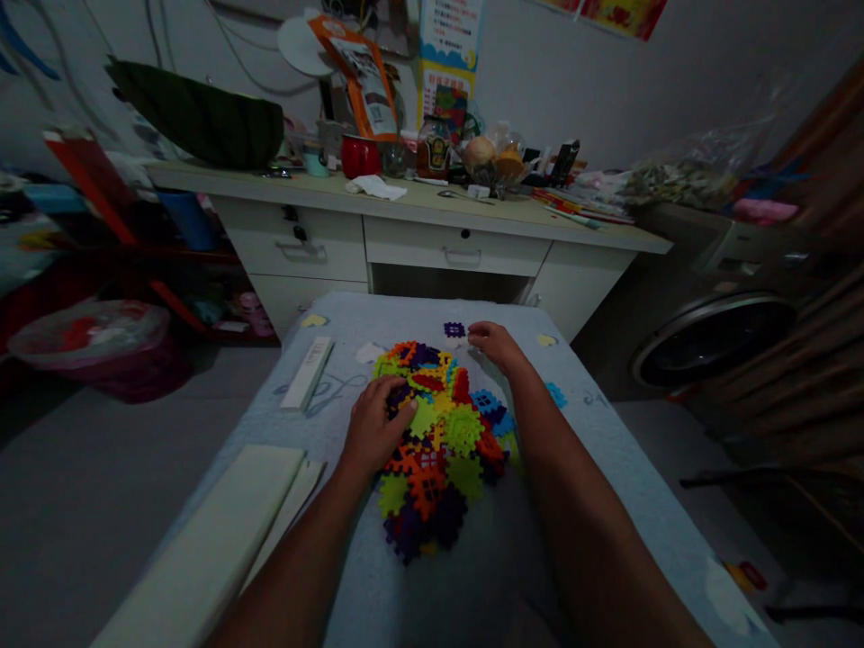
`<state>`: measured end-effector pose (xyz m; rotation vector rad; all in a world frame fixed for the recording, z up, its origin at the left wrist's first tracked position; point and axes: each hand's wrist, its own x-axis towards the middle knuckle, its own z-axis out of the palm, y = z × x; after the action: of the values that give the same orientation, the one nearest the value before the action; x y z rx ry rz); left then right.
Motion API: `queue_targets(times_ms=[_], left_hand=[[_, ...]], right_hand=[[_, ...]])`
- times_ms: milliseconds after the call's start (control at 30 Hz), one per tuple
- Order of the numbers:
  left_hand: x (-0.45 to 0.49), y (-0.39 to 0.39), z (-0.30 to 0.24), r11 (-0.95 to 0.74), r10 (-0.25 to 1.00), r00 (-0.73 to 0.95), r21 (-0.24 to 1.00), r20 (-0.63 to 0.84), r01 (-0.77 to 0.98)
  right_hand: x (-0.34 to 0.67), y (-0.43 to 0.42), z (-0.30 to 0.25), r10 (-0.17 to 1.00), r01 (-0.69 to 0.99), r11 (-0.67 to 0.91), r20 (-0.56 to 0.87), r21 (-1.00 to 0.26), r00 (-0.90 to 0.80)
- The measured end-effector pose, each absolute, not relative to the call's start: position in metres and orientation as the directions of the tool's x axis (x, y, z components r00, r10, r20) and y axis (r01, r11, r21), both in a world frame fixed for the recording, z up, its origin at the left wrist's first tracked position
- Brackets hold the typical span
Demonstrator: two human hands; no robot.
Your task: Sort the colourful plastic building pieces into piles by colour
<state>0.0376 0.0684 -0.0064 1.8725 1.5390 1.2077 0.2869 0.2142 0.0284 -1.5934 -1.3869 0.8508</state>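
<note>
A heap of interlocking plastic tiles [427,486] in orange, green, purple, red, yellow and blue lies on the cloth-covered table [587,504]. My left hand [378,425] rests at the heap's left side, thumb apart from its bent fingers, with dark purple tiles between them. I see no tile lifted in it. Beyond the heap, a single purple tile [454,329] lies flat near the table's far edge. My right hand [496,346] is just right of that tile, fingers loosely extended and apart from it, holding nothing visible. A blue tile [556,394] lies alone to the right of my right forearm.
A small white box [307,373] and long pale boards [209,540] lie on the table's left side. Behind stands a white desk [418,211] with a watermelon piece [202,117], an orange pouch [364,81] and jars. A washing machine [708,297] stands right, a lined bin [101,351] left.
</note>
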Motion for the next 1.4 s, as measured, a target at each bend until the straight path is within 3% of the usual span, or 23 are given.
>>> queue_targets(times_ms=[133,233,367,600,933,1267,1400], left_hand=[[0.038,0.069,-0.007,-0.297,0.933,-0.002,0.770,0.361,0.564],[0.038,0.069,-0.008,-0.297,0.932,0.000,0.765,0.362,0.571],[0.038,0.068,-0.008,-0.287,0.938,0.006,0.766,0.347,0.575],[0.038,0.069,-0.007,-0.293,0.937,0.014,0.763,0.349,0.576],[0.038,0.068,-0.010,-0.292,0.936,0.009,0.762,0.352,0.578],[0.036,0.069,-0.011,-0.296,0.936,0.026,0.747,0.350,0.595],[0.036,0.070,-0.012,-0.301,0.933,0.023,0.746,0.359,0.594]], right_hand=[[0.297,0.181,0.048,0.959,0.497,0.124,-0.025,-0.859,-0.282],[0.298,0.163,0.062,0.889,0.567,0.211,-0.084,-0.797,-0.449],[0.293,0.151,0.070,0.879,0.700,0.274,-0.124,-0.660,-0.460],[0.289,0.150,0.068,0.889,0.765,0.277,-0.146,-0.581,-0.433],[0.306,0.148,0.082,0.860,0.633,0.224,-0.156,-0.741,-0.486],[0.311,0.148,0.085,0.885,0.671,0.238,-0.127,-0.703,-0.447],[0.307,0.145,0.086,0.858,0.659,0.150,-0.234,-0.737,-0.458]])
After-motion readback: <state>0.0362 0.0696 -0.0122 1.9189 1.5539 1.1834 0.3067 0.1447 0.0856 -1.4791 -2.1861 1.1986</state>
